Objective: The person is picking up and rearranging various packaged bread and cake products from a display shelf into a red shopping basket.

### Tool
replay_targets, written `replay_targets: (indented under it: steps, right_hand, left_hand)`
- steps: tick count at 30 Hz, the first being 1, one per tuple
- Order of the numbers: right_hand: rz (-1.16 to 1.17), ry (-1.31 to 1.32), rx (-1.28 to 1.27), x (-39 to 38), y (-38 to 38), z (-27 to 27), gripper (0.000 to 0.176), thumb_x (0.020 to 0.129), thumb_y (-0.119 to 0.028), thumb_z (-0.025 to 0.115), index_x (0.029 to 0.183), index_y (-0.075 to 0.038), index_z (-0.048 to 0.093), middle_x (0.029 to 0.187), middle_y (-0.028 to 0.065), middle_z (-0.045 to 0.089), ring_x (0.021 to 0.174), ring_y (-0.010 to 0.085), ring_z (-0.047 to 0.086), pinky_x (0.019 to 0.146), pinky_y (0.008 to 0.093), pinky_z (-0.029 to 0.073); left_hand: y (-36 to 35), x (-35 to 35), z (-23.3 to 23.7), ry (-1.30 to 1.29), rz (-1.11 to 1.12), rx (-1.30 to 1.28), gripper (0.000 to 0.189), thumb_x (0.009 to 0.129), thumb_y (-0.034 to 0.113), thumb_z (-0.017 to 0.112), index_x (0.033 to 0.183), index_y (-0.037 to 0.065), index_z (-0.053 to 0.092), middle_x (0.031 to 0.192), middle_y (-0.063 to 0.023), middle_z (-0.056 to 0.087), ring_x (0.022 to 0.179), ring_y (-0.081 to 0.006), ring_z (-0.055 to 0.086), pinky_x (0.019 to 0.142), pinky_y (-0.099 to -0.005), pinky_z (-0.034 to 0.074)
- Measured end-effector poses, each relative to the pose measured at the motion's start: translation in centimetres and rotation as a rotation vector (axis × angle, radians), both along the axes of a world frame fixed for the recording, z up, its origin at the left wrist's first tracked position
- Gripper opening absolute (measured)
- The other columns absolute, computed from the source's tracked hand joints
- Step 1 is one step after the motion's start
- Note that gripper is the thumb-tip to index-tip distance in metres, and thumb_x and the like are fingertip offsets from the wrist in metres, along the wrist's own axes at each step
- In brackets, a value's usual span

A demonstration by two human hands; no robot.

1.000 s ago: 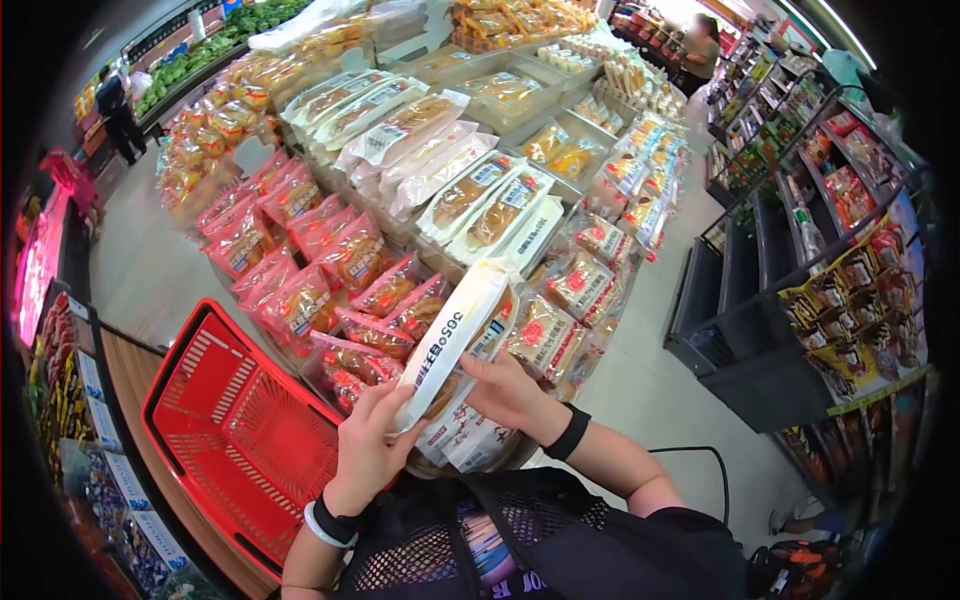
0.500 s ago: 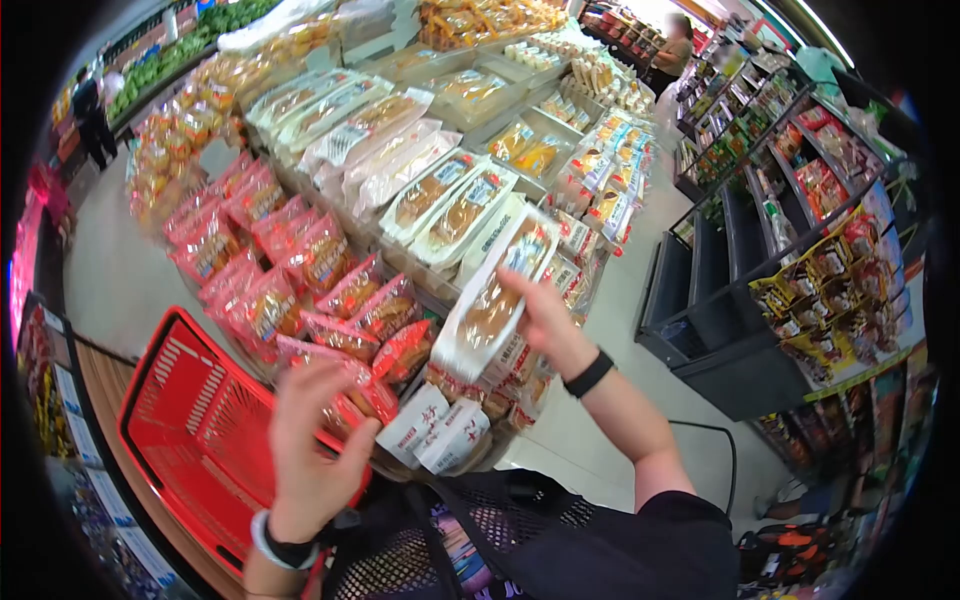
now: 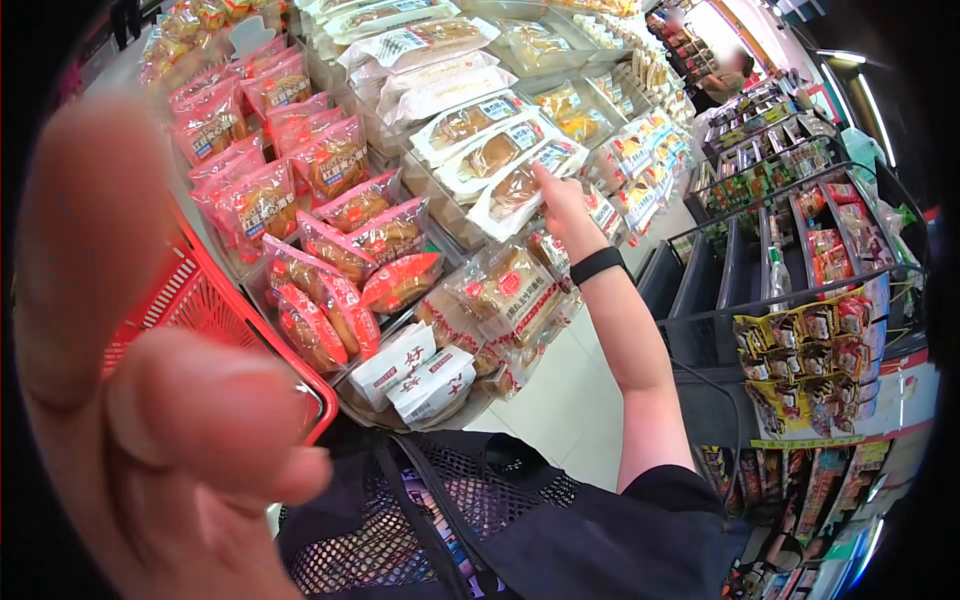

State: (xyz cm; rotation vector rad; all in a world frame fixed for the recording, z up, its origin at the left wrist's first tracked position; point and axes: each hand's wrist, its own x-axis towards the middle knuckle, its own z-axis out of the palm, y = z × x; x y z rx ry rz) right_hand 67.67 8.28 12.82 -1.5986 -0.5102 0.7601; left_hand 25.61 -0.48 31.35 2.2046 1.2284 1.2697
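Across the middle of the shop stretched a broad surface (image 3: 438,200), and what a spread it carried, packet against packet from the near rim to the far end! Over on the right stood the dark rack (image 3: 700,275), black bays on top, yellow snack packets (image 3: 790,350) hanging down its side. Down on the left, tucked right beside the surface, sat the red basket (image 3: 200,300), partly covered by the left hand (image 3: 150,400). And that hand was huge in the view, right up close and blurred, its thumb and fingers raised and apart, with nothing visible in their grasp.

Far beyond, near the top right, a person (image 3: 722,85) stood by more shelving. Back at the near end, pink-and-red bread packets (image 3: 265,200) crowded the left side, and clear bread packets (image 3: 515,290) filled the near right corner. Between and above them came the white-edged bread packet (image 3: 520,195), lying slanted at the near end of its row, and the right hand (image 3: 565,205) was on it! A fingertip touched its upper side; whether the other fingers pinched it, nobody could tell. Low at the near rim stood two white cards (image 3: 430,385), side by side, and round the right wrist, neat and small, went a black band (image 3: 597,266).
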Motion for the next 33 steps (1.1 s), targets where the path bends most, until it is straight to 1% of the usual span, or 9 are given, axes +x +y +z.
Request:
replay_targets:
  steps: [7,8,11,16,17,27,30,32,33]
  right_hand:
    - [0.06,-0.32,-0.214,-1.1,-1.4,-0.4,0.045,0.082,-0.022,0.064,0.114,0.006,0.048,0.112,0.0127,0.056,0.1,0.0181,0.051,0.088,0.0335,0.038]
    - [0.165,-0.26,-0.238,-1.1,-2.6,0.1,0.072,0.074,-0.034,0.068,0.126,0.006,0.039,0.128,0.0279,0.032,0.122,0.0343,0.032,0.102,0.0398,0.03]
    - [0.302,-0.239,-0.173,-4.4,-4.4,1.6,0.077,0.073,-0.03,0.069,0.13,0.006,0.032,0.125,0.0266,0.035,0.121,0.0347,0.032,0.102,0.0399,0.03]
    - [0.367,-0.844,-0.179,-4.9,-4.5,-0.9,0.089,0.07,-0.02,0.072,0.133,0.01,0.016,0.121,0.029,0.037,0.115,0.0388,0.038,0.099,0.0396,0.034]
    - [0.254,-1.021,-0.13,-5.0,-4.2,-1.7,0.073,0.067,-0.011,0.074,0.124,0.006,0.033,0.11,0.0214,0.048,0.105,0.032,0.051,0.09,0.0377,0.041]
    - [0.301,-0.889,-0.139,-4.8,-3.7,-0.1,0.09,0.066,-0.012,0.073,0.134,0.011,0.019,0.124,0.0264,0.045,0.117,0.0337,0.045,0.096,0.0356,0.037]
    - [0.294,-1.05,-0.083,-3.9,-3.8,-1.7,0.094,0.065,-0.013,0.073,0.136,0.01,0.017,0.124,0.0276,0.045,0.118,0.0349,0.044,0.098,0.0364,0.036]
    - [0.301,-1.022,-0.104,-3.8,-3.6,-1.9,0.091,0.066,-0.013,0.072,0.136,0.009,0.018,0.124,0.0288,0.043,0.116,0.0379,0.043,0.097,0.0384,0.036]
    - [0.314,-1.01,-0.158,-4.0,-3.3,-2.0,0.089,0.067,-0.013,0.07,0.136,0.009,0.018,0.123,0.0301,0.04,0.114,0.0409,0.043,0.097,0.0403,0.036]
  left_hand:
    - [-1.1,-4.8,-1.6,-0.002,0.079,-0.05,0.053,0.09,0.019,0.051,0.135,-0.001,0.031,0.134,-0.0082,0.037,0.116,-0.0212,0.044,0.101,-0.038,0.034]
    - [-1.2,-5.0,-1.7,-0.005,0.095,-0.053,0.054,0.09,0.019,0.052,0.135,-0.001,0.031,0.134,-0.0082,0.037,0.116,-0.0212,0.044,0.101,-0.038,0.034]
    - [-1.7,-5.5,-1.6,-0.01,0.133,-0.06,0.055,0.089,0.019,0.053,0.135,0.0,0.031,0.134,-0.0082,0.037,0.116,-0.0212,0.044,0.101,-0.0378,0.034]
    - [-2.1,-5.9,-1.5,-0.016,0.189,-0.029,0.058,0.087,0.019,0.056,0.135,0.0,0.031,0.134,-0.0083,0.037,0.117,-0.0212,0.044,0.1,-0.0376,0.035]
    - [-2.1,-6.0,-1.3,-0.016,0.204,-0.019,0.058,0.087,0.02,0.056,0.135,0.0,0.031,0.134,-0.0083,0.037,0.117,-0.0212,0.044,0.1,-0.0375,0.035]
    - [-2.2,-5.5,1.3,-0.256,0.46,0.083,0.063,0.084,0.02,0.061,0.135,0.0,0.031,0.133,-0.0083,0.037,0.117,-0.0212,0.044,0.099,-0.0371,0.036]
    - [-1.3,-2.8,1.7,-0.435,0.6,-0.201,0.065,0.083,0.021,0.062,0.135,0.0,0.031,0.132,-0.0083,0.037,0.117,-0.0212,0.044,0.099,-0.0369,0.036]
    - [-0.5,-2.4,-0.9,-1.179,-0.243,-0.48,0.078,0.062,0.011,0.072,0.13,0.003,0.034,0.123,-0.0073,0.043,0.107,-0.0162,0.046,0.09,-0.0302,0.037]
    - [-0.2,-1.6,-1.9,-0.959,-0.331,-0.478,0.073,0.063,0.007,0.071,0.128,0.004,0.037,0.121,-0.0065,0.042,0.107,-0.0159,0.045,0.089,-0.0303,0.038]
